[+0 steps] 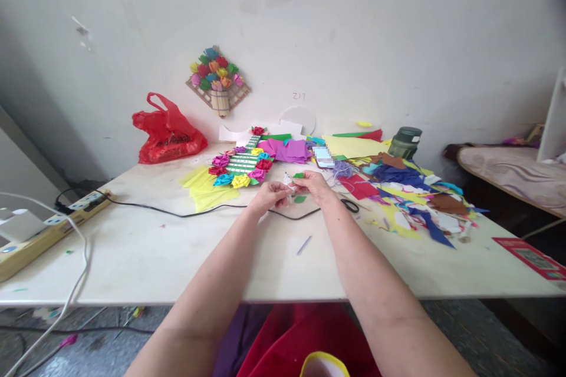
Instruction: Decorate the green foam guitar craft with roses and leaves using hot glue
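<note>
Near the middle of the white table, my left hand (271,196) pinches a small white paper piece (289,181). My right hand (315,186) is just beside it, its fingers closed on a small green paper piece (298,175) that meets the white one. Another green leaf-shaped piece (300,199) lies on the table under my hands. Behind my left hand stands a guitar-shaped craft (243,163) with green and white stripes, edged with colourful paper flowers. A thin pale stick (304,245) lies between my forearms.
A black cable (177,214) crosses the table from a power strip (57,230). Scissors (350,206) lie right of my right hand, before a heap of paper scraps (411,188). Further back are a red bag (170,135), purple paper (294,151) and a green bottle (404,142).
</note>
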Tool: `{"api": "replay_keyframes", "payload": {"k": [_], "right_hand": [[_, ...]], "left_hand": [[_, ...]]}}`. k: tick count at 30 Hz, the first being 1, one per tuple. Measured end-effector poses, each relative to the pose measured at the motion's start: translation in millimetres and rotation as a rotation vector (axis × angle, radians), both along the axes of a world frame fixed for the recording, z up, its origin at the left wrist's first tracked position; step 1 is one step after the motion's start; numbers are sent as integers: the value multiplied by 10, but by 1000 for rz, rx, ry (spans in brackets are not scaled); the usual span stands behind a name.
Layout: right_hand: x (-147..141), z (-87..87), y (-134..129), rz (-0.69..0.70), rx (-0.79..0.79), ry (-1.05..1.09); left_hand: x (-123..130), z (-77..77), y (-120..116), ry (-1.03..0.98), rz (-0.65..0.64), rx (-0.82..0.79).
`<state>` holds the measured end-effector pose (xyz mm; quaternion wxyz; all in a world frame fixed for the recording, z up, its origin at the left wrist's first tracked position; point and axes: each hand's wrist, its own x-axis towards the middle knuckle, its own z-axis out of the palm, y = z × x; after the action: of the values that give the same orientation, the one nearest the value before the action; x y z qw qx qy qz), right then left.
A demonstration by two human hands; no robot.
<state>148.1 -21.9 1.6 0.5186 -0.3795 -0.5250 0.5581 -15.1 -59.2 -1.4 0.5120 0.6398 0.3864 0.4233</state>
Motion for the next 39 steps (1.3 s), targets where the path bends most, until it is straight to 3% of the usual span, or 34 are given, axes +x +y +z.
{"api": "replay_keyframes", "payload": {"k": [10, 23, 28, 39], "right_hand": [[38, 6, -25, 115, -44, 29], [-83, 34, -37, -1, -7, 73], [-89, 21, -36, -5, 48, 54], [-36, -26, -7, 30, -3, 16]], "left_hand": [[-18, 36, -4, -17, -6, 26], [-22, 5, 18, -31, -40, 38], [-38, -35, 50, -56, -68, 40], [-19, -23, 30, -52, -44, 27]]}}
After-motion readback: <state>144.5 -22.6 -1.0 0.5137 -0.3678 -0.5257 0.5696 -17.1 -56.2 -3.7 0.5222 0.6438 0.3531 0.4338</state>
